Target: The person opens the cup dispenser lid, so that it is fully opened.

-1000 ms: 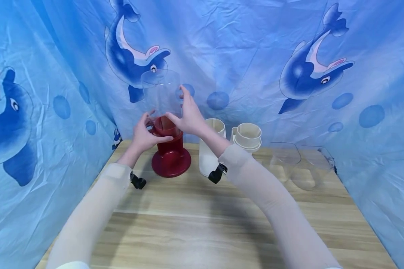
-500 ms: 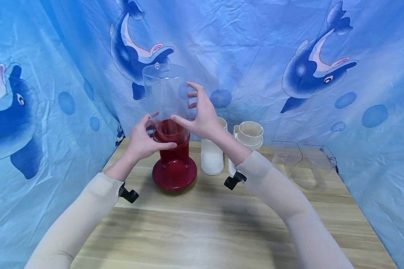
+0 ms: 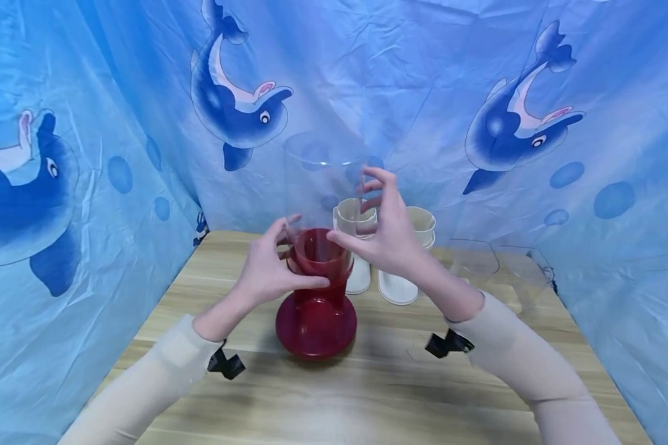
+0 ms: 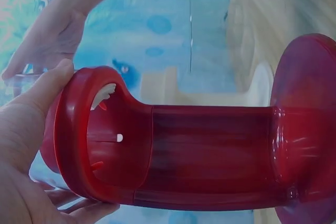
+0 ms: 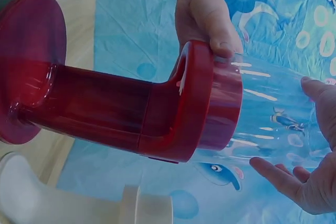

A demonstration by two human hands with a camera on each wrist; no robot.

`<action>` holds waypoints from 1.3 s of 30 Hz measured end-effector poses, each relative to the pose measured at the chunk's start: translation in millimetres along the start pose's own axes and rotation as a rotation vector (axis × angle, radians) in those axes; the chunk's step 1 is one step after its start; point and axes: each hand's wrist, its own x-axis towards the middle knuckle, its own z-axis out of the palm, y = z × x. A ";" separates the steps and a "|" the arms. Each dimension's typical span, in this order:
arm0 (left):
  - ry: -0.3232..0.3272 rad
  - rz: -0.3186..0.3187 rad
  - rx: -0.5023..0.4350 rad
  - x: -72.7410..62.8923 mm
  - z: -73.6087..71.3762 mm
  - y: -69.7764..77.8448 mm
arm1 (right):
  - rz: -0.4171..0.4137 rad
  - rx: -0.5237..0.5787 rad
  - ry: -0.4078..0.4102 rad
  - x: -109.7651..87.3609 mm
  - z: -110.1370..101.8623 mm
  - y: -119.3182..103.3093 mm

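Observation:
A red stand point(image 3: 316, 330) with a round foot, a narrow neck and a ring-shaped collar is upright in the head view. Out of its top rises a clear cylinder point(image 3: 323, 191), whose lower end sits around a red cup inside the collar. My left hand point(image 3: 264, 272) grips the collar point(image 4: 79, 135) from the left, thumb across its front. Higher up, my right hand point(image 3: 392, 241) holds the cylinder's right side between thumb and fingers, as the right wrist view also shows. Whether the foot touches the table cannot be told.
Two white stands point(image 3: 399, 289) of similar build are behind and right of the red one. Clear containers point(image 3: 475, 256) stand at the back right of the wooden table point(image 3: 334, 408). A blue dolphin-print curtain point(image 3: 412, 93) encloses the back and sides.
Both hands have brought the red stand and clear cylinder rightward and nearer to me, from the back left to in front of the white stands. Both hands keep their hold.

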 end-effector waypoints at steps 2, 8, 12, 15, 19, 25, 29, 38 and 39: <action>-0.002 0.004 -0.005 -1.8 12.3 1.7 | 0.018 -0.009 -0.010 -10.6 -8.0 2.5; -0.010 0.014 -0.075 -0.4 49.5 4.9 | 0.025 -0.052 -0.001 -32.8 -28.8 9.9; -0.008 0.065 -0.103 1.8 69.6 6.8 | 0.032 -0.077 0.018 -44.2 -40.3 15.6; -0.021 0.104 -0.116 2.3 82.9 6.9 | 0.029 -0.111 0.023 -53.1 -48.8 19.2; -0.046 0.127 -0.143 0.7 96.1 6.1 | 0.017 -0.139 0.019 -63.4 -56.8 23.2; -0.058 0.135 -0.142 0.4 105.2 5.6 | 0.049 -0.137 0.019 -72.1 -60.7 29.1; -0.075 0.132 -0.146 1.5 108.4 6.5 | 0.061 -0.145 0.027 -75.9 -62.7 31.5; -0.106 0.170 -0.160 0.8 113.7 0.8 | 0.063 -0.155 0.019 -81.9 -63.8 36.3; -0.117 0.178 -0.159 1.1 113.7 -0.7 | 0.061 -0.153 0.020 -82.6 -63.5 36.9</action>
